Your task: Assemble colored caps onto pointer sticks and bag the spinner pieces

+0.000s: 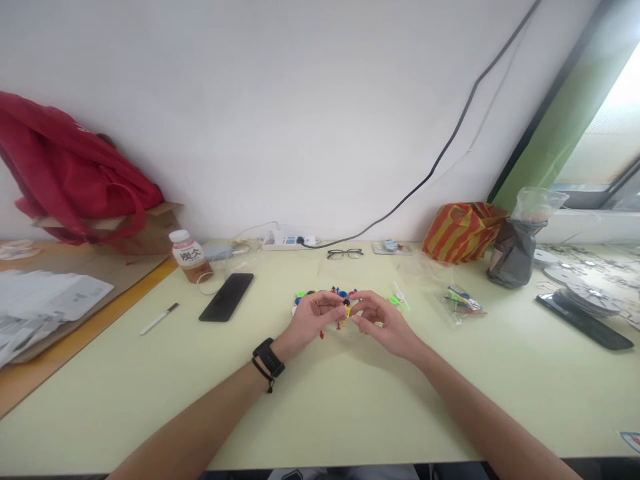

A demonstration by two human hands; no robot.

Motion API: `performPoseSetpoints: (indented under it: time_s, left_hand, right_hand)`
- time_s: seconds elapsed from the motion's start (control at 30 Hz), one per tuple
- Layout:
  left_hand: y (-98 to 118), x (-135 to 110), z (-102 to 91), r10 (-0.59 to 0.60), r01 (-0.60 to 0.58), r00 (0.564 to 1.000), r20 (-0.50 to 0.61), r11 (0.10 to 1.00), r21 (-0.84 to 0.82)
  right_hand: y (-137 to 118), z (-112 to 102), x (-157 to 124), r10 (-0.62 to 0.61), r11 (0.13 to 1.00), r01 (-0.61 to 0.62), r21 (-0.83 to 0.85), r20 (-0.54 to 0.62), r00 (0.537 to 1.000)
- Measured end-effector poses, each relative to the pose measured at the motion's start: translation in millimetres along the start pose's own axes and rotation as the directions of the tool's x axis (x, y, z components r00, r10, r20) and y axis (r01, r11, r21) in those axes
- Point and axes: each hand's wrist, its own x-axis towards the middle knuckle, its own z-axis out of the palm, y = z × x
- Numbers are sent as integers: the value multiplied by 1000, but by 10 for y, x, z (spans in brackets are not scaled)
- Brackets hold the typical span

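My left hand (315, 316) is closed, thumb and forefinger pinched together at a small yellow plastic piece (348, 311). Facing it, my right hand (384, 324) has curled fingers and a bent thumb close to the same piece; what lies between its fingertips is too small to make out. Around and behind both hands lie several small coloured plastic parts, among them a blue round piece (343, 294), a green piece (300, 294) and a red arrow-shaped piece (321, 335). My fingers hide part of this group. Bright green parts (395, 301) rest just beyond my right hand.
On the left are a black phone (227, 297), a pen (159, 319) and a drink bottle (191, 257). Glasses (345, 254) and a power strip (289, 243) lie near the wall. Rightward are a clear bag of parts (463, 302), a striped bag (460, 232) and stacked discs (590, 297).
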Motion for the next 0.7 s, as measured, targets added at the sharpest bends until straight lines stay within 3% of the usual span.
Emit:
performPoseSetpoints:
  time_s: [0.2, 0.43, 0.7]
  left_hand:
    - [15, -8, 6, -5, 5, 1000, -29, 1000, -4]
    - [1, 2, 0, -22, 21, 998, -53, 1000, -10]
    - [10, -7, 15, -15, 16, 1000, -23, 1000, 3]
  right_hand:
    - [47, 3, -7, -2, 1000, 3, 21, -44, 999]
    - [63, -74, 23, 90, 995, -87, -58, 61, 994]
    - [-66, 15, 20, 69, 990, -69, 126, 10, 998]
